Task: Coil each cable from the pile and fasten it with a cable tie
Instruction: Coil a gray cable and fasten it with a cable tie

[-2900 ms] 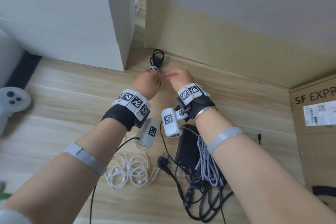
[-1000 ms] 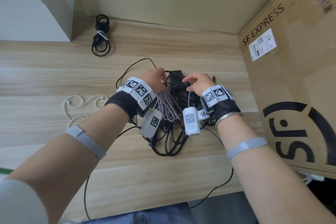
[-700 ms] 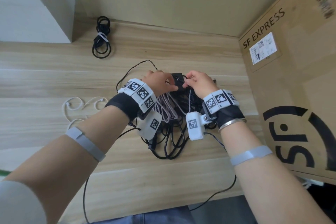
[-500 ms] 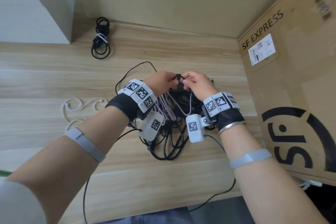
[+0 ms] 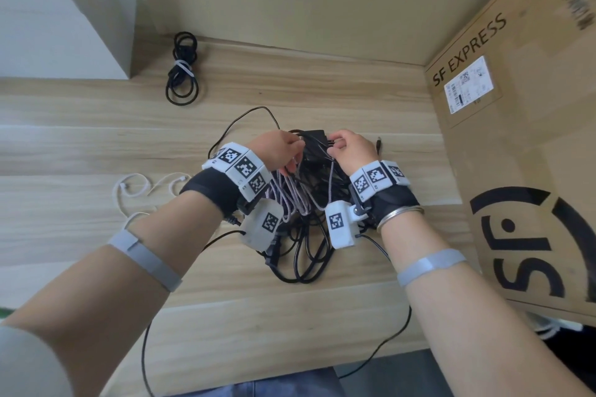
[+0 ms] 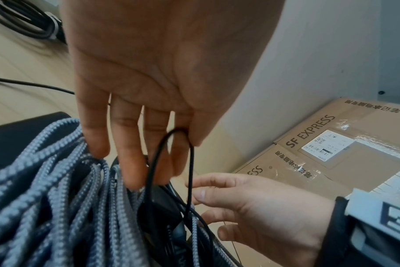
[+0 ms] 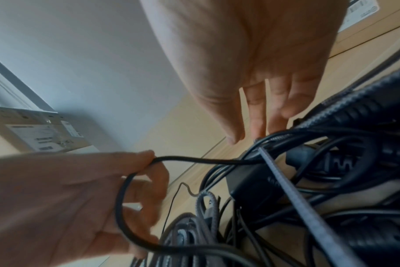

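Note:
A tangled pile of black cables [image 5: 303, 255] lies mid-table with a black power adapter [image 5: 311, 138] and a grey braided cable [image 5: 290, 196] on it. My left hand [image 5: 283, 148] hovers over the pile's left side. It pinches a loop of thin black cable [image 6: 189, 162] between thumb and forefinger, and its other fingers [image 6: 96, 140] touch the braided strands. My right hand [image 5: 346, 147] faces it and pinches one braided strand [image 7: 286, 182] at its fingertips [image 7: 258, 130]. A black coil [image 5: 181, 74] bound with a white tie lies at the back left.
A large cardboard box [image 5: 516, 138] walls off the right side. A white cabinet [image 5: 64, 10] stands at the back left. A loose white cable [image 5: 138, 187] lies left of my left wrist. A barrel plug [image 5: 380, 142] rests beside my right hand.
Both hands left the tied black coil at the back and came down onto the pile. Over the last second they closed together and lifted a black loop and a braided strand.

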`<state>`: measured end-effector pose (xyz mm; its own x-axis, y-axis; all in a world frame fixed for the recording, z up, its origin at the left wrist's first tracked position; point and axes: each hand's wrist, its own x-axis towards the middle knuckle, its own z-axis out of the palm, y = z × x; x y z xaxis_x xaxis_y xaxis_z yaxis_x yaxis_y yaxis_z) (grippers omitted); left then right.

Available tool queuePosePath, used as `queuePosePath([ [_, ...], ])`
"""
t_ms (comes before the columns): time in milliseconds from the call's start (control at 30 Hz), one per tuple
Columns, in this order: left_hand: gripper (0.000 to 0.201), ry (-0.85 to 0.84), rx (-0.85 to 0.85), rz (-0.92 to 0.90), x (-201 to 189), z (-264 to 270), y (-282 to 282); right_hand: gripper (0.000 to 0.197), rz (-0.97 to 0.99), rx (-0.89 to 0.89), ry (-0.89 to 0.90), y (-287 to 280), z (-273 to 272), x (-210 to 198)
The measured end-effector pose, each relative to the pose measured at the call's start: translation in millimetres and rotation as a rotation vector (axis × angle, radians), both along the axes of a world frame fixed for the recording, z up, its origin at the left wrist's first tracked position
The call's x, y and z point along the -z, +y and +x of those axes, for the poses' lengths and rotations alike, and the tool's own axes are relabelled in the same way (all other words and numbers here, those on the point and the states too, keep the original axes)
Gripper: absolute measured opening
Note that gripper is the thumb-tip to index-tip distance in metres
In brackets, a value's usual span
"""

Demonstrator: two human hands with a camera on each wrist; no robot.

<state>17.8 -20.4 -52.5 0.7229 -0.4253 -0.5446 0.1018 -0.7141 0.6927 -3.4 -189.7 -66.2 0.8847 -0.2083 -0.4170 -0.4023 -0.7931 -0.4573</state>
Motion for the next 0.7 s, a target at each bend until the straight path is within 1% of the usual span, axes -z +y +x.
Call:
queuePosePath([
  [100,0.029,-0.034,0.093,0.117,-3,0,2,0.033,-0.024,0.024,0.028,-1,5,3],
  [200,0.028,-0.062,0.105,0.141,-4,1,3,0.037,-0.073,-0.044,0.089,-1,8,3],
  [267,0.030,-0.087,0.108,0.149,-3,2,3,0.032,-0.073,-0.057,0.105,-2,10,2],
  [367,0.033,-0.139,0.026,0.172,1,3,6,0.023,-0.004,-0.008,0.045,-5,10,-3],
  [433,0.042,-0.170,-0.056,0.272,5,4,11,0.023,0.026,-0.015,-0.017,-3,9,-8],
  [500,0.053,-0.139,-0.092,0.347,11,7,14,0.024,0.083,-0.090,-0.026,6,7,-13],
  [600,0.060,-0.072,-0.069,0.349,18,10,18,0.037,0.150,-0.242,0.080,21,6,-17],
  [667,0.062,-0.053,-0.044,0.310,17,10,20,0.041,0.088,-0.296,0.111,25,7,-14],
  [700,0.062,-0.049,-0.019,0.294,16,10,21,0.040,0.050,-0.280,0.084,24,7,-12],
])
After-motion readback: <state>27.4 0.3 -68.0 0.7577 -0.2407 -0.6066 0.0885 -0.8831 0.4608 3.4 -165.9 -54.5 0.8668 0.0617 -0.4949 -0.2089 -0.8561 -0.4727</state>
